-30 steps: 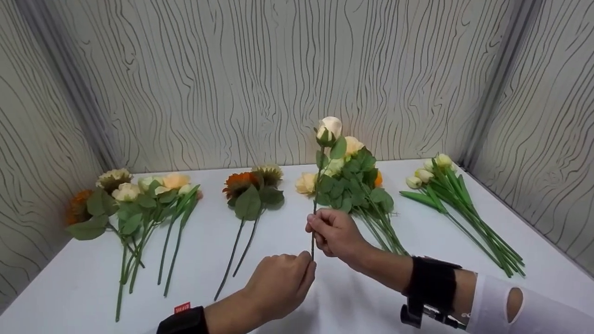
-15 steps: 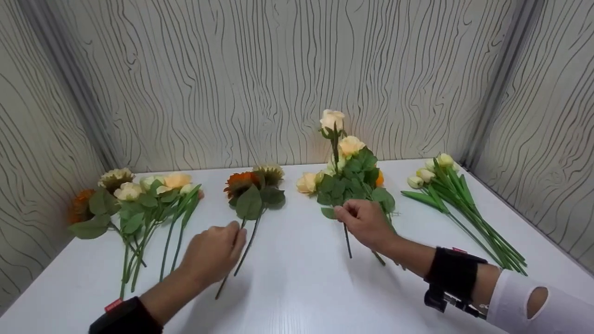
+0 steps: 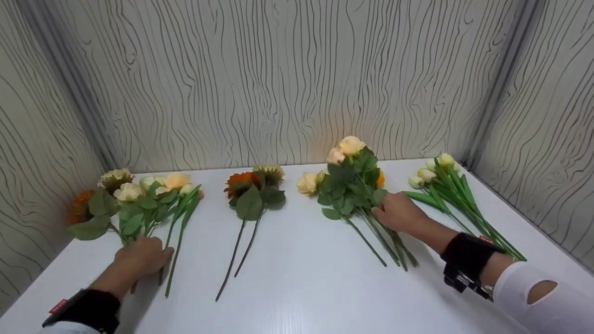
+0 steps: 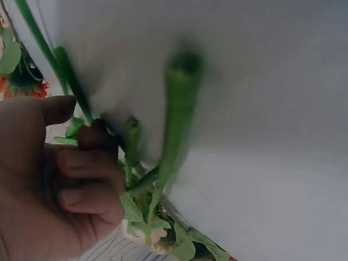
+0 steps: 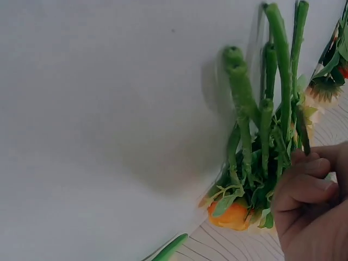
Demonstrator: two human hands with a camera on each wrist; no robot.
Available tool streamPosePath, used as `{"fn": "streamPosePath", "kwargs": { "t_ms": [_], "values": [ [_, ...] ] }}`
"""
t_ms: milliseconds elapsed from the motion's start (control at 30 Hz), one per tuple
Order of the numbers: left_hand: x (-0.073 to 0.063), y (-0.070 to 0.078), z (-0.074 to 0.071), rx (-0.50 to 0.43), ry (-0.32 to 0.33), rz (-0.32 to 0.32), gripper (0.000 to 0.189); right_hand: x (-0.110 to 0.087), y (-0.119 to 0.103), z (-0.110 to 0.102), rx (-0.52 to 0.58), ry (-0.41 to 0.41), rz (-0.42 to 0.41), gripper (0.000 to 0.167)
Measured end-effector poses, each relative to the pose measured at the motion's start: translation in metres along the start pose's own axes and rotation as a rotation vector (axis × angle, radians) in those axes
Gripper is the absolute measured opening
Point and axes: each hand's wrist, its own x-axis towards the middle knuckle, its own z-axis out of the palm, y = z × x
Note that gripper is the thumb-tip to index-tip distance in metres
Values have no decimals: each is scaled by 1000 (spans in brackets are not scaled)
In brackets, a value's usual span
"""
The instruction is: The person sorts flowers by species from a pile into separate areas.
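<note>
My left hand (image 3: 145,256) is low over the green stems of the left flower bunch (image 3: 132,218). In the left wrist view its fingers (image 4: 89,198) are loosely curled beside the stems (image 4: 179,109), thumb apart from the index finger. My right hand (image 3: 401,212) is at the right side of the rose bunch (image 3: 350,185). The right wrist view shows its thumb and fingertips pinching a narrow dark leaf (image 5: 303,130) beside several thick stems (image 5: 280,60). A pale peach rose (image 3: 336,156) lies on this bunch, its stem slanting toward the front.
Two sunflower-like blooms, one orange (image 3: 241,182) and one pale (image 3: 270,174), lie mid-table with their stems toward the front. White tulips (image 3: 427,174) lie at the right, beyond my right forearm. Wood-patterned panels (image 3: 287,83) enclose the back and sides of the white table (image 3: 287,297).
The peach rose, held upright in both hands, has been laid on the rose bunch and released. My left hand has moved left to the left bunch; my right hand has moved right.
</note>
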Motion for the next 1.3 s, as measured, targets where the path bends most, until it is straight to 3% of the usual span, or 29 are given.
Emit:
{"fn": "streamPosePath", "kwargs": {
  "t_ms": [100, 300, 467, 600, 800, 967, 1067, 1133, 1300],
  "values": [
    [2, -3, 3, -13, 10, 27, 36, 1, 5, -2, -43, -81, 19, 51],
    [5, 0, 5, -32, 23, 63, 26, 1, 0, -2, -143, -133, 51, 53],
    [7, 2, 6, -56, 26, 120, 22, 0, -4, 0, -232, -151, 55, 54],
    [8, 7, 5, -96, 75, 127, 28, -1, -5, 1, -273, -140, 49, 54],
    [8, 23, -5, -178, 249, 142, 38, -2, -7, 0, -303, -128, 46, 56],
    [1, 52, -15, -188, 488, 211, 37, -1, -16, -5, -285, -79, 56, 55],
    [-8, 78, -16, -189, 628, 288, 32, -2, -28, -6, -207, -21, 29, 52],
    [-14, 99, -13, -189, 691, 362, 30, -5, -41, -4, -86, 4, -22, 48],
    [-36, 160, 1, -273, 712, 543, 22, -24, -88, 8, 411, -73, -218, 29]
  ]
}}
